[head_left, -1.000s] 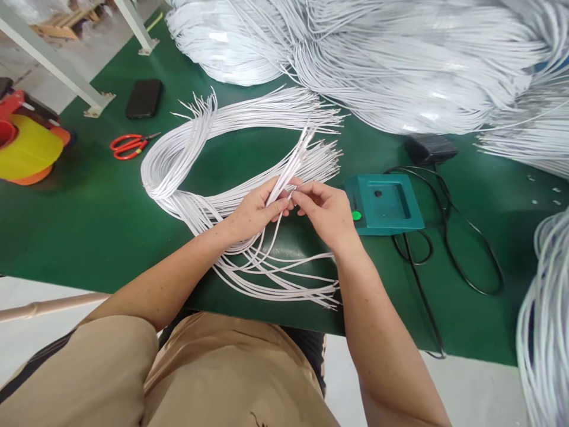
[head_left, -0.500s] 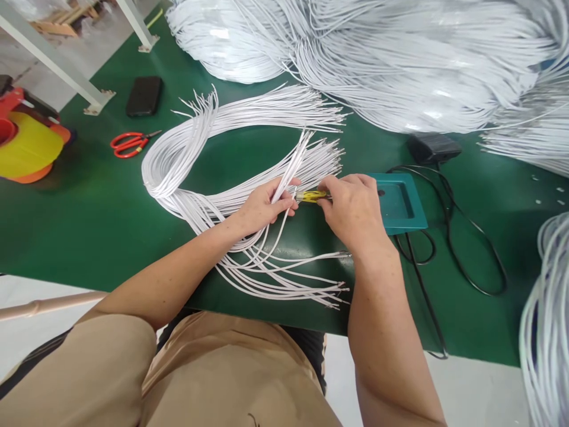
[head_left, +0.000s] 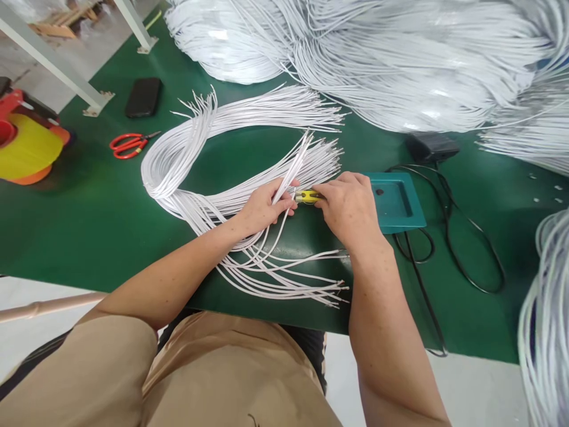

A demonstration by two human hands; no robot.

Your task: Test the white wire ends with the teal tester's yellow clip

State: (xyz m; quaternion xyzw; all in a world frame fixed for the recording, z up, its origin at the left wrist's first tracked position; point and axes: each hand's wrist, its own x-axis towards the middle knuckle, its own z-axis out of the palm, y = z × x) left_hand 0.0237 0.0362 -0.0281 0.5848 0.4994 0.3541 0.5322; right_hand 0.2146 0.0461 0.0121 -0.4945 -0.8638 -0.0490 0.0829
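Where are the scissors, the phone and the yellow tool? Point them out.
scissors point(head_left: 127, 144), head view, on the red handles.
phone point(head_left: 143, 97), head view, middle of its black face.
yellow tool point(head_left: 306, 196), head view, on the part showing beside the right hand point(head_left: 349, 207).

One pair of red scissors point(head_left: 128, 144) at ten o'clock; one black phone point(head_left: 143, 97) at eleven; one teal device point(head_left: 398, 201) at three; one yellow tool point(head_left: 307, 196) at centre; two hands.
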